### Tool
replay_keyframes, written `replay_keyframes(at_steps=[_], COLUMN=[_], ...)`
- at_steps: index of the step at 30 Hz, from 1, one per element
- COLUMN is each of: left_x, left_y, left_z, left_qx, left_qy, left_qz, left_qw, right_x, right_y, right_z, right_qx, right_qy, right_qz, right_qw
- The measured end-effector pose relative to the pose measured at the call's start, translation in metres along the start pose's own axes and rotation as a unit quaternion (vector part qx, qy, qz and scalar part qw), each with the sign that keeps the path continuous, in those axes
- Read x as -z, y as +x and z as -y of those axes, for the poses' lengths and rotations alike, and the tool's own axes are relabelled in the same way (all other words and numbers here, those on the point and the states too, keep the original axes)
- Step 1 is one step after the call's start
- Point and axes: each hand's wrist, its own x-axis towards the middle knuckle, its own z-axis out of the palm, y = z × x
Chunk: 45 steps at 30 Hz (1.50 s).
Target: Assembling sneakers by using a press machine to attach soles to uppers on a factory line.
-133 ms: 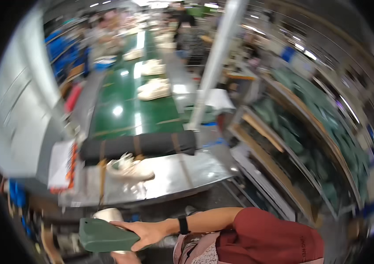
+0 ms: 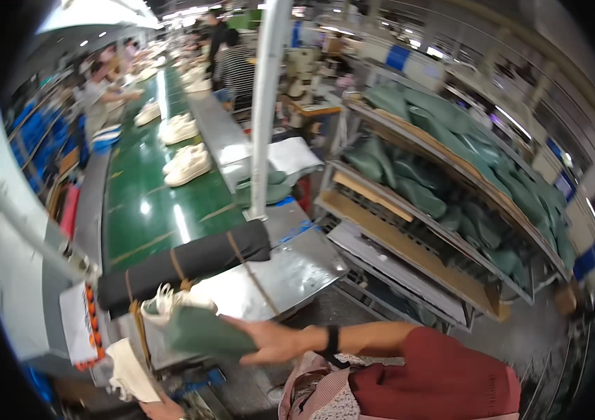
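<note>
My right hand (image 2: 268, 341) is closed on the heel end of a dark green shoe last (image 2: 210, 334), which points left over the edge of the metal table end. At the lower left, my left hand (image 2: 162, 408) grips a cream shoe (image 2: 129, 371) by one end, tilted, with its other end up. Another cream shoe with laces (image 2: 164, 302) sits on the metal table (image 2: 234, 288), partly hidden behind the last. Last and held shoe are apart.
A green conveyor belt (image 2: 144, 227) with several cream shoes runs away ahead, past a black roller (image 2: 192, 262). At the right, a slanted rack (image 2: 409, 203) holds many green lasts. A white post (image 2: 267, 112) stands beside the belt, and people work farther back.
My right hand has lifted the last up and right, away from the cream shoe behind it. The shoe in my left hand shows fully at the lower left. My view has turned right.
</note>
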Motion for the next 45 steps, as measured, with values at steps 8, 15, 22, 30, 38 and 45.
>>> replay_keyframes(at_steps=[8,15,22,30,38,45], left_x=[-0.067,-0.139,-0.118,-0.117,0.087,0.131], left_y=[0.087,0.118,0.101,0.061,-0.027,-0.094], left_z=[-0.145,-0.252,-0.278,-0.278,-0.276,-0.137], left_qx=[-0.295,-0.207,-0.143,-0.163,-0.171,0.020], left_qy=[0.123,-0.127,-0.011,-0.132,-0.466,-0.491], left_qz=[0.341,0.106,0.039,0.085,0.084,-0.038], left_qw=[0.884,0.964,0.989,0.974,0.864,0.870], right_x=[0.266,0.379,0.385,0.363,0.106,-0.076], right_y=[-0.220,-0.301,-0.265,-0.257,0.011,0.106], right_z=[-0.006,-0.103,-0.124,-0.136,-0.138,-0.048], right_qx=[-0.165,-0.256,-0.270,-0.134,-0.223,-0.262], right_qy=[-0.519,-0.572,-0.526,-0.564,0.389,0.570], right_qz=[-0.536,-0.498,-0.488,-0.585,-0.147,0.189], right_qw=[0.645,0.599,0.642,0.567,0.882,0.755])
